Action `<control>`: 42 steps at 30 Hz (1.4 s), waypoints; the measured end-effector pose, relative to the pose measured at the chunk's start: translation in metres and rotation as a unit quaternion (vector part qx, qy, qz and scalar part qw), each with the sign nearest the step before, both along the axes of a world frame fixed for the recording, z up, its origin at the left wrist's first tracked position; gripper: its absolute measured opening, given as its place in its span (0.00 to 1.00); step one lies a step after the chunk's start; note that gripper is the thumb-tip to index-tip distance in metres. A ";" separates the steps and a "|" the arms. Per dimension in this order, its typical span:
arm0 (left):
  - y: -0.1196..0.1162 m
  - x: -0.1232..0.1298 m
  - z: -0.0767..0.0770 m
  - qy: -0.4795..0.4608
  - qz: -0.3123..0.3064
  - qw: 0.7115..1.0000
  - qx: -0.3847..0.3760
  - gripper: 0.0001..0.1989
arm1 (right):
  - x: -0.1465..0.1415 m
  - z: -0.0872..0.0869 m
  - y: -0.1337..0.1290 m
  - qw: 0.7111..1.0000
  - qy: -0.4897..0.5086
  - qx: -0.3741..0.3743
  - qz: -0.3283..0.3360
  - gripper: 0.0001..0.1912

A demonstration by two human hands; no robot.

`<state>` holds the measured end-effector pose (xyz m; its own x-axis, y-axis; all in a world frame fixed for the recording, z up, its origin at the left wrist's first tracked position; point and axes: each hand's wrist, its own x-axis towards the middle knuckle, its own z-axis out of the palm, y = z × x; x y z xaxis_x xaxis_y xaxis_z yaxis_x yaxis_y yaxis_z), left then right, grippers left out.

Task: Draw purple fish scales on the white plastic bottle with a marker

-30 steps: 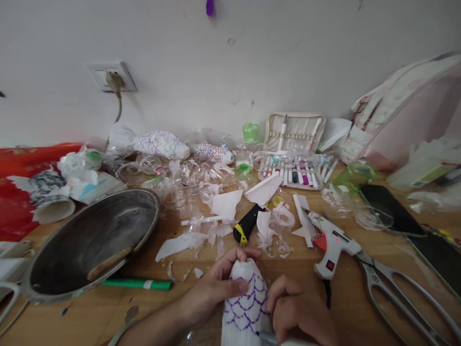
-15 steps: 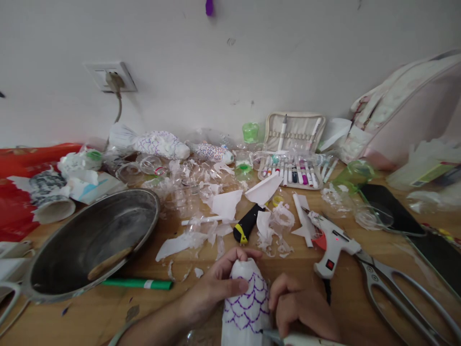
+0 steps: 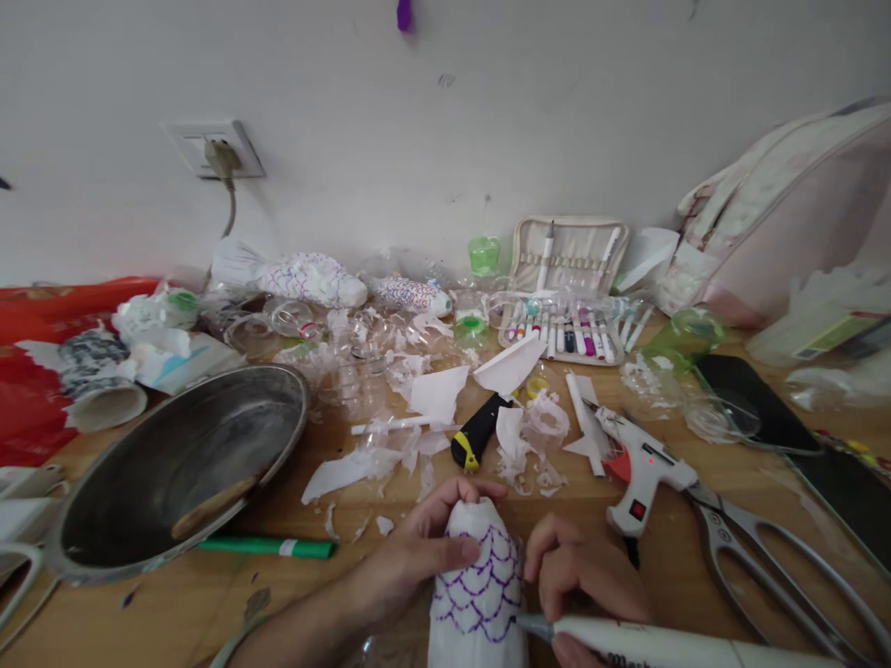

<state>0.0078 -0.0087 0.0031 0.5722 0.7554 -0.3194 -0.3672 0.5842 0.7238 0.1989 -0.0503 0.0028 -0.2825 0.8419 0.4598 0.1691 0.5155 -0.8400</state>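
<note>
My left hand [image 3: 424, 547] is closed around the top of a white paper-covered bottle shape [image 3: 477, 594], thumb across its front and fingers behind the narrow end. Purple scale-like arcs cover the upper part of it; the part toward me is plain white. In my right hand [image 3: 585, 575] is a white marker [image 3: 668, 642] with a grey tip section. Its tip meets the right edge of the lowest row of arcs; whether it presses on the surface I cannot tell. The lower end of the white shape runs out of the frame.
A glue gun [image 3: 647, 464] and large scissors [image 3: 752, 566] lie at right. A metal basin [image 3: 292, 390] and a green stick [image 3: 306, 548] are at left. Ahead are paper scraps [image 3: 438, 394], a black-and-yellow cutter [image 3: 479, 434], a marker case [image 3: 571, 237] and two scale-patterned fish [image 3: 313, 278].
The marker has swung up and its tip has shifted up and right along the lowest arcs, where more purple line shows. My left hand and the white shape have stayed nearly still.
</note>
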 end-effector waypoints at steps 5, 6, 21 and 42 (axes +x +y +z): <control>0.001 0.000 0.000 -0.008 -0.004 1.000 0.003 0.18 | -0.002 -0.001 0.000 1.000 0.018 0.007 -0.011 0.17; 0.000 0.000 0.000 -0.008 -0.004 1.000 0.005 0.18 | -0.002 0.000 0.001 1.000 0.016 0.008 -0.008 0.16; -0.001 0.000 -0.003 -0.015 -0.002 1.000 -0.021 0.18 | -0.002 0.013 0.009 0.999 -0.003 0.004 -0.036 0.15; -0.003 0.003 0.000 -0.081 0.025 0.996 -0.021 0.13 | 0.002 -0.004 -0.002 0.998 0.050 -0.002 -0.024 0.10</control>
